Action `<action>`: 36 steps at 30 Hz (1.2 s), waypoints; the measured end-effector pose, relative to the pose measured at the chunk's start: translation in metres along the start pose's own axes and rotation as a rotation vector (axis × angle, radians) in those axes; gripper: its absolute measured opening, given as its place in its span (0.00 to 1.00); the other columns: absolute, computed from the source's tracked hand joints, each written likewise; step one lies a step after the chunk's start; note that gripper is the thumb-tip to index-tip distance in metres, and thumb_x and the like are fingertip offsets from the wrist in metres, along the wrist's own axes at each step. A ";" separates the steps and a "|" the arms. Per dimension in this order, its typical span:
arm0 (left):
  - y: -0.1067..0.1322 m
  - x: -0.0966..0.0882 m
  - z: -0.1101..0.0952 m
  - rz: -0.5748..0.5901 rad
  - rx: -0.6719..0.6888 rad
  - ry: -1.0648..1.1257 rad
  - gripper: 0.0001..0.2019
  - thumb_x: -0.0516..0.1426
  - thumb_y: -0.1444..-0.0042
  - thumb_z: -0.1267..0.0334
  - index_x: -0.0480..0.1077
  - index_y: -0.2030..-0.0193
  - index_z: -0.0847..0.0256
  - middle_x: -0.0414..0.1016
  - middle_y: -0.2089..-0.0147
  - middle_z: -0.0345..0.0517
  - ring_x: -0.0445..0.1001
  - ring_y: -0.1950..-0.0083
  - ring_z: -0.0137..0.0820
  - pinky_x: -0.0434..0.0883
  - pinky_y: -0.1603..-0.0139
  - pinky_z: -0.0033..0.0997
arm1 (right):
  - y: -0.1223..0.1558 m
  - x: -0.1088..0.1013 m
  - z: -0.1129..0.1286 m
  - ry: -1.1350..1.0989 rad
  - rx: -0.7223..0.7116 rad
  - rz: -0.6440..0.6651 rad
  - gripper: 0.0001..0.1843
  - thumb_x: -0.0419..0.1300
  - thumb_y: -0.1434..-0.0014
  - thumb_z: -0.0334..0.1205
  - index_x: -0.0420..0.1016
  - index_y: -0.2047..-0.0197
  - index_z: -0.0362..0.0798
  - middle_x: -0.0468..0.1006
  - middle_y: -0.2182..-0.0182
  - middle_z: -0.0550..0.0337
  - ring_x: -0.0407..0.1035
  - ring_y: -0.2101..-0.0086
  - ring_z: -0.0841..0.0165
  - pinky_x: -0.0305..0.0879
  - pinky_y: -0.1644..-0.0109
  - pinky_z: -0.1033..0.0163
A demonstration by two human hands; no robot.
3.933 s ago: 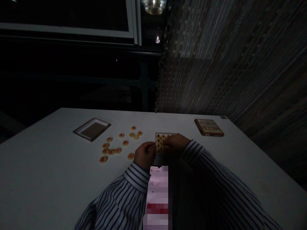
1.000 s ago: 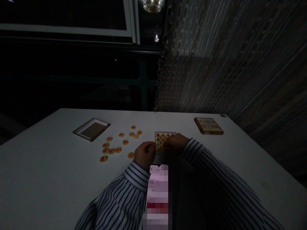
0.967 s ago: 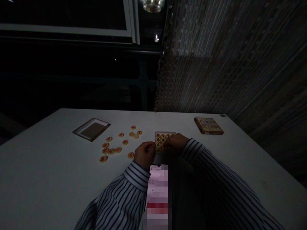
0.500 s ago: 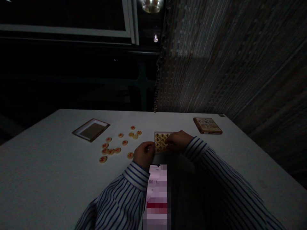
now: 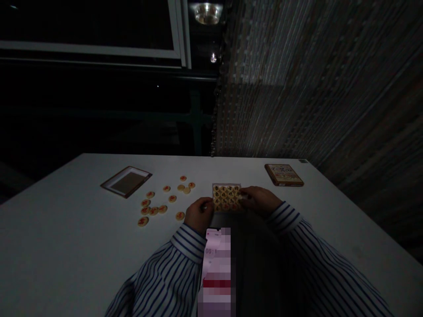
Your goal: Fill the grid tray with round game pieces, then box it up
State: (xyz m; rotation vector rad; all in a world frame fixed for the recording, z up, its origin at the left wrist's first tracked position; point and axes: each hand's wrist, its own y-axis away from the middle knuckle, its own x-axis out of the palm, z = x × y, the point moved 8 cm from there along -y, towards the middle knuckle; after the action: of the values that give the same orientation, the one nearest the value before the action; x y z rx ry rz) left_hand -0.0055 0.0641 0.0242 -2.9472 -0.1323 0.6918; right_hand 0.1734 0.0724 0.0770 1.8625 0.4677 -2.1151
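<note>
From my end, the white table (image 5: pixel 82 246) runs back to a straight far edge, and its sides slant outward toward me. I have the widest stretch of surface beyond the right forearm and at the near left. A beaded curtain (image 5: pixel 264 88) hangs past the far right edge, and a window frame (image 5: pixel 99 49) shows in the dark at upper left.

Just beside my left hand (image 5: pixel 199 215), round loose pieces (image 5: pixel 153 211) lie scattered across the left side, most with red characters, two with plain faces up. Behind them sits a shallow open tray (image 5: pixel 127 182); well apart at far right lies a brown box (image 5: pixel 284 175) with a printed top. A lit phone (image 5: pixel 211 240) lies between my forearms, close in front, its left edge against the left cuff.

The small case (image 5: pixel 226 184) is on the table between my hands, just beyond the phone. Rows of pale discs fill it, dark characters at the back, some red ones nearest me. My left fingers curl at its left edge, and my right hand (image 5: pixel 262 200) bends its fingers at the right edge; I cannot tell whether either one grips.
</note>
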 end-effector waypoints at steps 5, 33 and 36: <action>0.001 0.003 0.000 0.000 0.021 -0.023 0.12 0.53 0.55 0.61 0.70 0.64 0.62 0.74 0.68 0.47 0.72 0.66 0.31 0.68 0.64 0.31 | 0.016 0.021 -0.015 -0.168 0.083 -0.026 0.27 0.51 0.50 0.46 0.57 0.48 0.42 0.71 0.61 0.51 0.67 0.67 0.69 0.63 0.64 0.64; 0.000 0.012 0.009 0.057 0.049 -0.003 0.13 0.54 0.56 0.66 0.69 0.61 0.61 0.74 0.64 0.47 0.72 0.62 0.31 0.69 0.61 0.32 | 0.023 0.026 -0.003 -0.398 0.131 -0.049 0.26 0.55 0.58 0.33 0.64 0.52 0.46 0.74 0.64 0.54 0.69 0.68 0.66 0.65 0.65 0.65; 0.000 0.013 0.009 0.066 0.056 -0.020 0.13 0.54 0.56 0.65 0.69 0.61 0.61 0.74 0.64 0.47 0.72 0.62 0.31 0.68 0.60 0.33 | 0.023 0.028 -0.004 -0.379 0.120 -0.069 0.25 0.55 0.58 0.33 0.65 0.53 0.47 0.74 0.64 0.55 0.69 0.67 0.66 0.64 0.65 0.65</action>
State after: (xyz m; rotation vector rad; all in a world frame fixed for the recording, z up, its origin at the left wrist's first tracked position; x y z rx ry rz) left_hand 0.0015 0.0664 0.0104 -2.9034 -0.0167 0.7221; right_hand 0.1828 0.0530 0.0478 1.4645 0.3251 -2.5154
